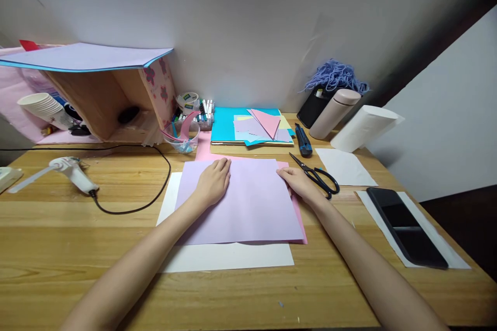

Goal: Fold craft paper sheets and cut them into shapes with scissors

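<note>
A sheet of light purple paper lies in front of me on the table. My left hand rests flat on its upper left part, fingers stretched out. At the right edge of the sheet, my right hand pinches the paper between thumb and fingers. Under the purple sheet, pink paper shows along the right side and behind. Lowest is a white sheet, visible at the front and left. Black-handled scissors lie just beyond my right hand, blades pointing away to the left.
Behind the sheets, paper scraps lie on a blue pad. A box cutter and a tissue roll stay right. A phone lies at far right. On the left are a corded glue gun and a cardboard box.
</note>
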Available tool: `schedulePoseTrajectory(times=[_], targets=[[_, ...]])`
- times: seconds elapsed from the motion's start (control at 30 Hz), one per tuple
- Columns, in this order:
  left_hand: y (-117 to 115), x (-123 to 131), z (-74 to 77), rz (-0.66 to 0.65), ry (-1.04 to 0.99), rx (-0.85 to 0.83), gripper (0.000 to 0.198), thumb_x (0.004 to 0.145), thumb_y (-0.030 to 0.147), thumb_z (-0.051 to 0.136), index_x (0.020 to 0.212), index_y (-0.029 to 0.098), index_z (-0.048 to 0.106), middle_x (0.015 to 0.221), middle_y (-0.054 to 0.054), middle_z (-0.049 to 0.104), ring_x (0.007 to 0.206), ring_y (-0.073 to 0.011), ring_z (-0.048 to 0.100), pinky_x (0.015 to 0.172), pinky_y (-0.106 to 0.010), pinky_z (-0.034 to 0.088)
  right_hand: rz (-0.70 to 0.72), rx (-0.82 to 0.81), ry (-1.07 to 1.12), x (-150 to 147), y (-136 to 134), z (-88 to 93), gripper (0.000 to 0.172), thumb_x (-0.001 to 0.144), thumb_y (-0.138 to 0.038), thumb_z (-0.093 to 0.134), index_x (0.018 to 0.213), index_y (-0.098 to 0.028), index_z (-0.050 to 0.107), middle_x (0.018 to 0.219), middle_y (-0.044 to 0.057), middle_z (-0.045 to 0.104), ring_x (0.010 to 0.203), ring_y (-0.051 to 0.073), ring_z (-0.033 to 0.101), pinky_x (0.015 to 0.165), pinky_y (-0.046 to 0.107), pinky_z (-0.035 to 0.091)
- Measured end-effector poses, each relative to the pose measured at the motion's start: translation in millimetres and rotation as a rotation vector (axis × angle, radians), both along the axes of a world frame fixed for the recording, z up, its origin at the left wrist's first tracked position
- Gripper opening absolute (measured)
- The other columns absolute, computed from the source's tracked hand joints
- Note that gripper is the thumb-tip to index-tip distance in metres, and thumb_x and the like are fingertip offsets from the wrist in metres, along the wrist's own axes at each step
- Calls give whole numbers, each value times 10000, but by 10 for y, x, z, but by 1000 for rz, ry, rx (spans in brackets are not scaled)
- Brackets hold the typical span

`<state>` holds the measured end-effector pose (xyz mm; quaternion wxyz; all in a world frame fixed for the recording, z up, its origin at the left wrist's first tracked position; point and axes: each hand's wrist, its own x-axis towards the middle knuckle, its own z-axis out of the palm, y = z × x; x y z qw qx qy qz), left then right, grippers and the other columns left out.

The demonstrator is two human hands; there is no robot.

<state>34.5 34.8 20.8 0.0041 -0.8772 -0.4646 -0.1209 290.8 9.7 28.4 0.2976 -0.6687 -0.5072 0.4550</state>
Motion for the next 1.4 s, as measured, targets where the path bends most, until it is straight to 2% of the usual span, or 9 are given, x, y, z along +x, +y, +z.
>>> schedulePoseTrajectory(times=[0.13, 0.47, 0.8, 1.0, 1.1, 1.2, 1.3, 1.4], targets=[[4, 1, 0, 13, 8, -1, 436, 903, 253, 266, 1272, 84, 423, 1263, -136, 471, 1130, -242, 427, 978, -357, 343, -4, -75, 64, -3, -17, 34, 344, 722, -408, 513, 498, -207, 346, 378, -33, 426, 282, 88, 384, 279, 213, 221], [8, 3, -22, 19, 58, 37, 435, 906, 257, 270, 1275, 83, 422, 1271, -116, 476, 1148, -232, 425, 988, -346, 356, -43, -61, 130, -61, -115, 99, 293, 684, -384, 532, 508, -185, 410, 388, -44, 430, 325, 71, 384, 332, 197, 255], [17, -5, -46, 18, 71, 59, 441, 911, 271, 261, 1283, 94, 420, 1275, -104, 478, 1143, -225, 434, 992, -336, 359, -40, -50, 266, -20, -119, 47, 296, 655, -383, 566, 497, -189, 407, 400, -50, 429, 346, 73, 380, 360, 205, 257], [14, -11, -43, 25, 47, 38, 449, 909, 269, 267, 1285, 76, 417, 1282, -122, 472, 1166, -232, 423, 1014, -347, 341, -15, 0, 221, -8, -136, 68, 353, 671, -458, 587, 530, -181, 420, 448, -55, 415, 391, 74, 376, 390, 203, 265], [-5, -5, 3, 40, 34, 9, 445, 906, 268, 273, 1281, 78, 418, 1288, -125, 472, 1178, -229, 423, 1016, -351, 346, 20, 38, 174, 19, -116, 31, 365, 681, -504, 582, 585, -166, 481, 498, -46, 456, 438, 86, 406, 426, 207, 290], [-41, 6, 72, 55, 6, -25, 457, 904, 272, 272, 1292, 63, 396, 1315, -134, 454, 1207, -226, 409, 1031, -352, 334, -39, 141, 59, 37, -38, -25, 381, 688, -515, 563, 562, -161, 500, 541, -16, 526, 516, 124, 476, 490, 226, 339], [-76, 21, 109, 41, -31, -59, 483, 903, 290, 273, 1315, 53, 360, 1361, -138, 408, 1253, -216, 370, 1064, -345, 292, -92, 254, -18, 33, 70, -64, 357, 700, -486, 544, 568, -155, 554, 746, 46, 649, 744, 200, 580, 641, 253, 410], [-91, 36, 63, 16, -24, -112, 526, 901, 338, 274, 1341, 55, 316, 1415, -141, 331, 1305, -221, 296, 1092, -373, 236, -118, 266, -13, 29, 149, -82, 316, 703, -449, 540, 671, -147, 629, 951, 83, 669, 918, 239, 584, 775, 280, 416]])
